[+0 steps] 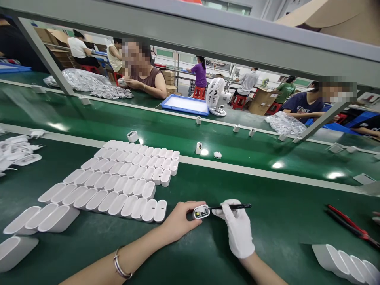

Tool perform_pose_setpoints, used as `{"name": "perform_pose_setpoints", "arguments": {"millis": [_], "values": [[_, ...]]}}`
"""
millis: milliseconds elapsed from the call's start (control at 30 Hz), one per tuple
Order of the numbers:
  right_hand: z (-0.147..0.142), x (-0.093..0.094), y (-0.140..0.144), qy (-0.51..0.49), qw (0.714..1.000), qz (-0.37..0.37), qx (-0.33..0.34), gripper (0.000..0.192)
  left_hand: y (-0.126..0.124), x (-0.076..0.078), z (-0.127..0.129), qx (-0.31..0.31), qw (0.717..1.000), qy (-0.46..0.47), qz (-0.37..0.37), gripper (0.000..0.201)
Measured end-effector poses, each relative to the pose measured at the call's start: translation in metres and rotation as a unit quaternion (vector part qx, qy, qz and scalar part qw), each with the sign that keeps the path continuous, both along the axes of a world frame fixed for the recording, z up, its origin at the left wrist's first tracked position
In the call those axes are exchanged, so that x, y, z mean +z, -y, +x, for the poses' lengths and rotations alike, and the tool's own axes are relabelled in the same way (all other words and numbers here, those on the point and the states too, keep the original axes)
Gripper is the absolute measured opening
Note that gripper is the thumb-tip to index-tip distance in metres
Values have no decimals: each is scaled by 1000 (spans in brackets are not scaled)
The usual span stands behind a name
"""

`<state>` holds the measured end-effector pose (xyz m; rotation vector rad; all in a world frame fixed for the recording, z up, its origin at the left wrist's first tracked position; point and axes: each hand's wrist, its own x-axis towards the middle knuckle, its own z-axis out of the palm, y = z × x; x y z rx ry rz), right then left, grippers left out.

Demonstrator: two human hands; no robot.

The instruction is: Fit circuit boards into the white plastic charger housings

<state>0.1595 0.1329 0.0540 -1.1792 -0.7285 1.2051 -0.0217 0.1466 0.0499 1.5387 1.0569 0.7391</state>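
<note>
My bare left hand [179, 222] grips a white charger housing [201, 212] between thumb and fingers, low over the green table. Its open end faces me, and a circuit board with a yellow part shows inside. In my right hand [238, 231], covered by a white glove, are black tweezers [237, 206], held almost level. Their tip reaches the right rim of the housing; whether it touches a part inside, I cannot tell. Left of my hands, white oval housings [118, 184] stand in tight rows.
Red-handled pliers [347, 221] lie at right, above more white housings [341, 263]. White plug parts [18, 152] are heaped at far left. A green conveyor belt [166, 136] crosses behind, carrying a few chargers. Beyond it a white fan [216, 97] stands near seated co-workers. A grey beam hangs overhead.
</note>
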Motion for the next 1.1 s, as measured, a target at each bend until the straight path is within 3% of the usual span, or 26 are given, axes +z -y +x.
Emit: {"name": "perform_pose_setpoints", "arguments": {"millis": [800, 1100], "values": [[-7, -11, -9, 3, 999, 30, -16, 31, -1, 1, 3, 8, 1000, 6, -3, 47], [-6, -6, -13, 126, 992, 14, 16, 31, 0, -1, 4, -2, 1000, 0, 11, 46]]}}
